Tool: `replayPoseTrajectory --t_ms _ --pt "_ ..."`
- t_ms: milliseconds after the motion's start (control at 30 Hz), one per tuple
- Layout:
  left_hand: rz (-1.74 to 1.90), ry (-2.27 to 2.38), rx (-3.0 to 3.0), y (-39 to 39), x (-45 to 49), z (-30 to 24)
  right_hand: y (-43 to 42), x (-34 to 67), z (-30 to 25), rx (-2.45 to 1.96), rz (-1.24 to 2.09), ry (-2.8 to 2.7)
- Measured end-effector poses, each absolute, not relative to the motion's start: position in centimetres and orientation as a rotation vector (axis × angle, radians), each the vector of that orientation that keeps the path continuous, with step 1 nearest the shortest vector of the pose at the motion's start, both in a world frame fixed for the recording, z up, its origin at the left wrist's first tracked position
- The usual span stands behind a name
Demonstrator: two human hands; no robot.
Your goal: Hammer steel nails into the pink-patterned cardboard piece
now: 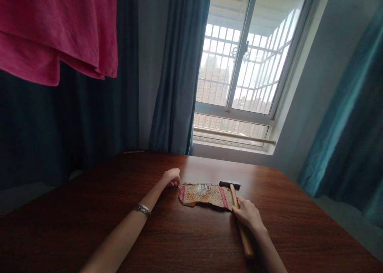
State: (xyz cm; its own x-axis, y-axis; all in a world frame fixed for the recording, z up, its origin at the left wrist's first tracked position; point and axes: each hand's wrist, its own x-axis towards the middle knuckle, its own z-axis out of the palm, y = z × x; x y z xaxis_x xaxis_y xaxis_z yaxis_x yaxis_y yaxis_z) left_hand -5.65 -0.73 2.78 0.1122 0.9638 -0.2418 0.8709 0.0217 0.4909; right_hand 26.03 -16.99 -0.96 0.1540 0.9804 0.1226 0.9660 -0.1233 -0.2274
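My right hand (249,214) is wrapped around the wooden handle of a hammer (243,235), whose dark head (229,184) is beyond the right end of a flat, ragged-edged board (191,193). The board lies on the table, speckled with many small dark dots, with a pink band near each end and orange stains. Several nails (206,186) stand upright in a row near its far edge. Just off the board's left end, my left hand (172,177) has its fingers curled together; what they hold, if anything, is too small to name. A silvery bracelet (143,210) circles my left wrist.
The dark reddish-brown wooden table (167,241) stretches toward a barred window (239,73). Blue curtains (179,73) hang at the back and on the right. A pink cloth (74,29) hangs at the upper left.
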Motion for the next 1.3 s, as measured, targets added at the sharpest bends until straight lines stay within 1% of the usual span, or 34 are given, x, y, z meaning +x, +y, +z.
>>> replayPoseTrajectory --t_ms 133,400,600,767,833,900,1000,1133,1300 --pt "0.019 1.817 1.777 -0.4 -5.4 3.1 -16.9 26.1 -1.0 -2.184 0.103 -1.884" --pt "-0.068 1.787 1.732 1.2 -6.0 2.2 -17.0 25.8 -0.9 -2.203 0.185 -1.827" --pt "0.017 1.726 1.759 2.1 -6.6 1.1 -17.0 25.7 -1.0 -2.182 0.202 -1.802" --pt "0.123 1.678 1.785 2.0 -6.5 1.2 -17.0 25.4 -1.0 -2.182 0.099 -1.719" --pt "0.227 1.572 1.819 1.8 -6.0 2.0 -16.9 25.2 -0.9 -2.063 0.058 -1.652" --pt "0.387 1.367 1.851 1.3 -5.0 3.2 -16.7 24.7 -0.8 -1.844 0.077 -1.594" --pt "0.576 1.07 1.811 -0.5 -2.5 4.8 -16.2 23.8 -0.8 -1.503 0.314 -1.481" --pt "0.729 0.779 1.716 -4.5 2.2 4.5 -15.8 22.7 -1.1 -1.257 0.736 -1.253" --pt "0.705 0.648 1.705 -8.7 6.8 1.9 -15.7 22.4 -1.4 -1.13 0.884 -1.134"
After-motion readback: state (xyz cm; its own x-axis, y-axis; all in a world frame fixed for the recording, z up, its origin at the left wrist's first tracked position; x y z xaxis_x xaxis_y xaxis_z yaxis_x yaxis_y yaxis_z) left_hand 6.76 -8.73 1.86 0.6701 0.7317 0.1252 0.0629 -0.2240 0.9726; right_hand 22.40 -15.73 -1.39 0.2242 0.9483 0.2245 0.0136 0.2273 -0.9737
